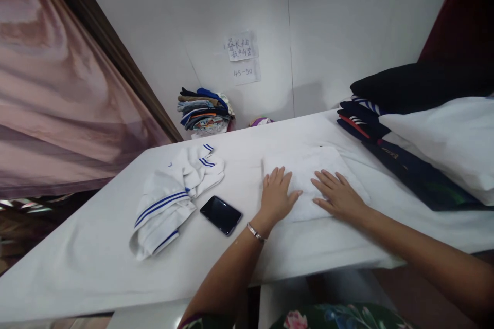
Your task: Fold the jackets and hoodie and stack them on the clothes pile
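Pressing flat, both the left hand (277,193) and the right hand (336,193) lie open, fingers spread, on a folded white garment (309,167) near the table's (96,262) front edge; it looks finished, while the blue-striped white shirt (172,198) toward the left end, beside a phone (221,214), remains crumpled.

A big table (96,262) with a white cover holds everything. Near its middle lies a flat folded white cloth (309,167), and both hands press down on it, the left hand (276,196) beside the right hand (337,194). A black phone (221,214) lies just left of the cloth, close to the front edge. Farther left sits a crumpled white shirt with blue stripes (173,195). At the right edge lies a pile of dark and white clothes (424,133), stacked high.
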`<state>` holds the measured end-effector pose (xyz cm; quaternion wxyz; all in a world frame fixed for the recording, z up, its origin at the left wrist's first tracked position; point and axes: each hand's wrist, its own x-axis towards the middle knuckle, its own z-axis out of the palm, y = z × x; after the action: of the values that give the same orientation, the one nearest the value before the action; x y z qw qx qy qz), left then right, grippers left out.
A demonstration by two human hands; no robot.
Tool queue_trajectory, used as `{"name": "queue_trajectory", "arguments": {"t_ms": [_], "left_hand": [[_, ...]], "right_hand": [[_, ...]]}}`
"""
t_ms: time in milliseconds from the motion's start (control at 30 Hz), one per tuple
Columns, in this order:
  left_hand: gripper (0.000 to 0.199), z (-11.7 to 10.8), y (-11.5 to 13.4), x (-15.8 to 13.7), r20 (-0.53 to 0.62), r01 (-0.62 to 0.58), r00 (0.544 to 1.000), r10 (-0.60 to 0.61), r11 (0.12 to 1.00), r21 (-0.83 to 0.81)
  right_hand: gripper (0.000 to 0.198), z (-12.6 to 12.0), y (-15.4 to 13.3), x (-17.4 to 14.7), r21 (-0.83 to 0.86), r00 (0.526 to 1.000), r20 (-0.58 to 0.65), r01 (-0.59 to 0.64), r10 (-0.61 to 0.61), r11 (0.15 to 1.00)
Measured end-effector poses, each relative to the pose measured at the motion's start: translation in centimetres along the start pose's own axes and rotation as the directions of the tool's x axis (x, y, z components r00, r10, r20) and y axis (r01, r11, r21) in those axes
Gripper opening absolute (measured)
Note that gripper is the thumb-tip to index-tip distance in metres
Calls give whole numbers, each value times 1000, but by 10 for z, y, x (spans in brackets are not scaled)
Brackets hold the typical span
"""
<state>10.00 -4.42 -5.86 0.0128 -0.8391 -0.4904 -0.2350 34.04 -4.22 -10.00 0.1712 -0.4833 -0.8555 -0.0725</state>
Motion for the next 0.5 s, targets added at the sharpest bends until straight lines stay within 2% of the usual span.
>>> {"name": "queue_trajectory", "arguments": {"t_ms": [67,133,200,267,333,433,500], "left_hand": [[60,13,-4,3,26,40,999,-42,998,56],[64,24,-6,1,32,52,998,-55,996,78],[64,28,-6,-2,34,55,998,-58,995,80],[65,28,-6,-4,38,62,997,-65,995,75],[64,26,-5,-4,39,64,997,-66,996,70],[62,25,-5,-4,45,47,998,-50,997,57],[62,26,-4,-3,54,41,998,-44,998,51]], "right_hand": [[55,-10,0,9,52,999,39,-30,28,998],[54,-21,-1,28,88,998,21,-54,52,995],[55,-28,2,54,94,998,-30,-57,60,994],[57,-26,12,81,73,998,-27,-58,61,996],[60,-16,27,101,46,989,72,-134,131,990],[63,8,54,114,31,912,294,-307,284,951],[64,22,68,114,44,878,356,-359,321,932]]}}
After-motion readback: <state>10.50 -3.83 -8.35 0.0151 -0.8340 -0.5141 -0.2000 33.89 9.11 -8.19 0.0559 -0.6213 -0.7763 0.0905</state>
